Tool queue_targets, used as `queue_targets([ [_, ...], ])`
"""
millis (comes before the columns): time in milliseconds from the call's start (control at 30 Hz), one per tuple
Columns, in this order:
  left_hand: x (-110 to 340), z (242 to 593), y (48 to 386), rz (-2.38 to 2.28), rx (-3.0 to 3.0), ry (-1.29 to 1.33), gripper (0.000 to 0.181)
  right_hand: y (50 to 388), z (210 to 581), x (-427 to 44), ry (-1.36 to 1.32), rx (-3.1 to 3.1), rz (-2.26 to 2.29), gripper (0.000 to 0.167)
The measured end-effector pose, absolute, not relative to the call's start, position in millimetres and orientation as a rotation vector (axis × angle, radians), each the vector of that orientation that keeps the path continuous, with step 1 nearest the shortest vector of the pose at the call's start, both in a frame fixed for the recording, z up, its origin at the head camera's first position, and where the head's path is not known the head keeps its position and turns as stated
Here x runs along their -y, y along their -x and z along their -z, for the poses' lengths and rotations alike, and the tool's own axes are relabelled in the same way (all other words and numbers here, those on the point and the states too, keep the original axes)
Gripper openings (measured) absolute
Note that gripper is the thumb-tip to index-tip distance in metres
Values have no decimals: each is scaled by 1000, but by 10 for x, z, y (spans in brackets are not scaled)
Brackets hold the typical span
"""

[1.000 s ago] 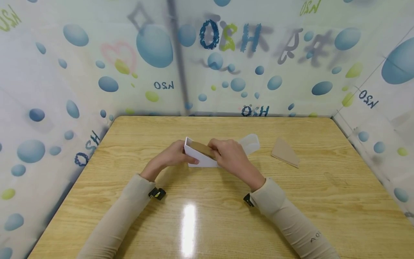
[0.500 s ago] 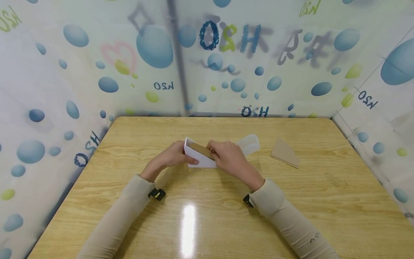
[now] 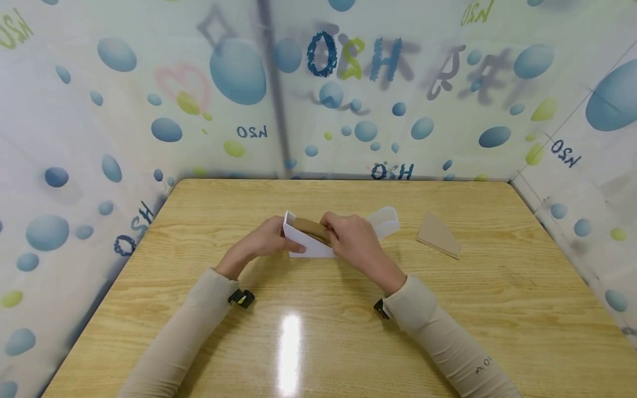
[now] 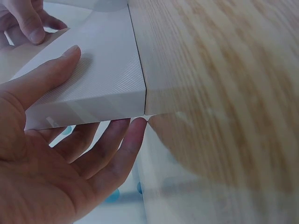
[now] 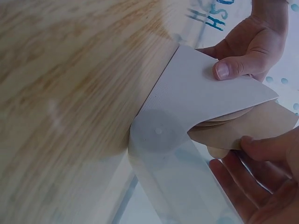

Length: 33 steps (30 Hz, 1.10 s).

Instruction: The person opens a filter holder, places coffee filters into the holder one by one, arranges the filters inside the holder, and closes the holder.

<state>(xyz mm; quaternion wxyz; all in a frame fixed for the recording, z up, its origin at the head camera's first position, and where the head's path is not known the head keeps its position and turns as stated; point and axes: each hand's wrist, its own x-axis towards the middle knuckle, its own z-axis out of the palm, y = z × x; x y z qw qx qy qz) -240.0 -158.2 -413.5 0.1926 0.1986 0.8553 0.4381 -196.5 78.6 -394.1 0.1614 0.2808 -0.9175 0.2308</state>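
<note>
A white box [image 3: 309, 247] stands on the table with its slanted top open, its translucent cover [image 3: 385, 221] swung out to the right. My left hand [image 3: 269, 237] grips the box's left end, thumb on the near side, fingers around the far side, as the left wrist view shows. Brown paper coffee filters [image 5: 250, 126] stick up from the opening. With thumb and fingers, my right hand [image 3: 355, 237] pinches them at their right part; the lower part of the stack is hidden inside the box. Another folded brown filter stack [image 3: 438, 236] lies flat on the table to the right.
The wooden table [image 3: 318, 342] reaches back to a wall [image 3: 308, 121] printed with blue and green spots. Side walls stand close at the left and right. A black strap mount sits at each wrist.
The filters sank lower into the box half a second ago, and now stand higher again with my right hand. My left hand and the box stay where they were.
</note>
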Motion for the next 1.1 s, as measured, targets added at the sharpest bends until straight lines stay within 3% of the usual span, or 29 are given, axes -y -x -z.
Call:
queue_targets([
  [867,1586,4145,2402,-1215,-2398,-577,42,1964,3999,-740,-956,2742,-577,5],
  [1100,1597,4152,2397,-1245,-2373,-593,46,1936,3970,-730,-985,2856,-651,15],
])
